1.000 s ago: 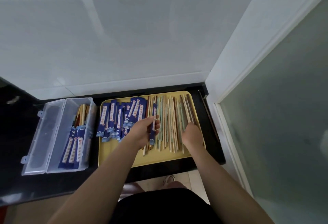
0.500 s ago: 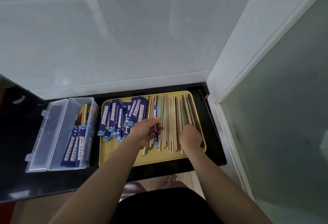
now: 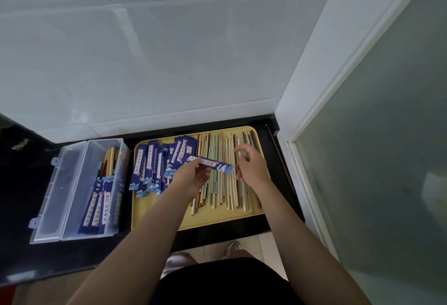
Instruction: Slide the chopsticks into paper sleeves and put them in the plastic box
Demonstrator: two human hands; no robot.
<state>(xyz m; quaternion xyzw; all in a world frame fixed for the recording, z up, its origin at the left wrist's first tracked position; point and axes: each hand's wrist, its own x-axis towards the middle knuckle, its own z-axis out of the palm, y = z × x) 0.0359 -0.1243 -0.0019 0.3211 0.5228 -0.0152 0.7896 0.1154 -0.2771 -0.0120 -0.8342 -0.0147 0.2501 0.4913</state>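
Note:
A yellow tray (image 3: 154, 217) holds a heap of blue paper sleeves (image 3: 154, 166) on its left and several loose chopsticks (image 3: 217, 191) on its right. My left hand (image 3: 193, 176) pinches one blue sleeve (image 3: 212, 164) and holds it crosswise above the chopsticks. My right hand (image 3: 252, 166) hovers at that sleeve's right end with curled fingers. Whether it holds a chopstick is unclear against the pile. The clear plastic box (image 3: 72, 208) stands open left of the tray, with several sleeved chopsticks (image 3: 99, 205) inside.
The tray and box sit on a black counter (image 3: 21, 208) below a white tiled wall. A white door frame (image 3: 312, 116) and a frosted glass panel close off the right side. The box lid (image 3: 52, 193) lies open to the left.
My left hand lifted the sleeve off the tray and turned it crosswise. My right hand rose from the chopstick pile up to the sleeve's right end.

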